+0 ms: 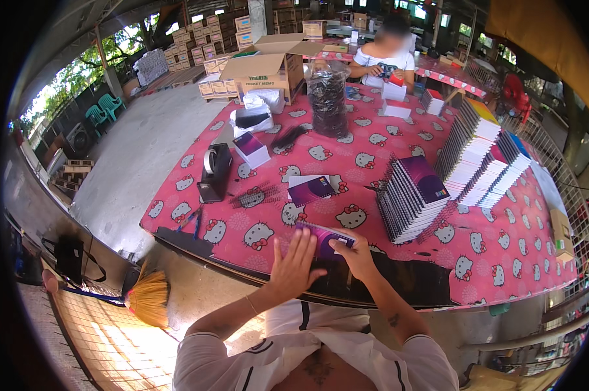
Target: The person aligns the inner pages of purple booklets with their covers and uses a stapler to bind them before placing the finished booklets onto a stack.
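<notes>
At the near edge of the table lies a small notebook with a purple cover [324, 240]. My left hand [293, 266] rests flat over its left end, fingers stretched out and thumb apart. On its right end my right hand [356, 255] has closed, with the thumb on top of the cover and the other fingers mostly hidden. Just beyond lies another purple cover [309, 191] with white sheets beneath it. Loose black binding coils [255, 196] lie to the left of that. To the right stands a tall stack of spiral-bound purple notebooks [415, 195].
A black metal desktop device [214, 173], pens [197, 223] and a purple-topped paper stack [251, 150] stand left. Farther back are a bag of black coils [329, 101] and an open carton [265, 73]. More notebook stacks [470, 150] fill the right. A co-worker [386, 58] sits across, holding something red.
</notes>
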Available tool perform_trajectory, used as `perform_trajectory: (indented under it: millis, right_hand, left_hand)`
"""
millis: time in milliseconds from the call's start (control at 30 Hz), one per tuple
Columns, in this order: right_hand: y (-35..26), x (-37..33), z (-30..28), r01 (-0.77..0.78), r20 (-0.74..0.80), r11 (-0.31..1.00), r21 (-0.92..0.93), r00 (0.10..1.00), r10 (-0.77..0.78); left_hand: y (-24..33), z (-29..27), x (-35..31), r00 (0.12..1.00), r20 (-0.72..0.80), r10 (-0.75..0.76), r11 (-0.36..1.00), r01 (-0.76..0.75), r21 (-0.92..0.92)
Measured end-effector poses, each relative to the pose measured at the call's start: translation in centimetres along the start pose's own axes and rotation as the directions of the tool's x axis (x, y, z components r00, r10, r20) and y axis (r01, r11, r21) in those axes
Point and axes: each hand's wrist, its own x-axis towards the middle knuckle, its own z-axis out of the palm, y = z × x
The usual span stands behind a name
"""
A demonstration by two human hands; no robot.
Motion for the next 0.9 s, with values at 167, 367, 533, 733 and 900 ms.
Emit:
perform_trajectory:
  millis: [167, 367, 533, 733, 900]
  right_hand:
    - [-1.2, -0.7, 1.4, -0.07, 0.09, 0.997, -0.029, 0.993, 0.072]
    - [-1.4, -1.2, 0.7, 0.011, 0.101, 0.984, -0.18, 0.995, 0.007]
    - [-0.6, -1.7, 1.0, 0.038, 0.074, 0.989, -0.14, 0.997, -0.028]
    - [0.3, -1.7, 1.3, 0.025, 0.045, 0.989, -0.147, 0.999, -0.018]
    - [2.0, -2.0, 0.3, 0.059, 0.087, 0.966, -0.252, 0.995, -0.038]
  left_hand:
    - [-2.7, -1.6, 2.8, 0.993, -0.073, -0.096, 0.987, 0.104, 0.121]
    - [-1.7, 0.2, 1.0, 0.977, -0.2, -0.066, 0.996, 0.077, 0.048]
    - [1.1, 0.1, -1.6, 0.992, 0.071, 0.107, 0.992, -0.101, -0.075]
    - [-0.2, -0.2, 1.0, 1.0, -0.011, 0.025, 1.0, -0.025, 0.002]
    - [0.1, 1.3, -0.2, 0.992, -0.117, 0.05, 0.992, -0.063, -0.111]
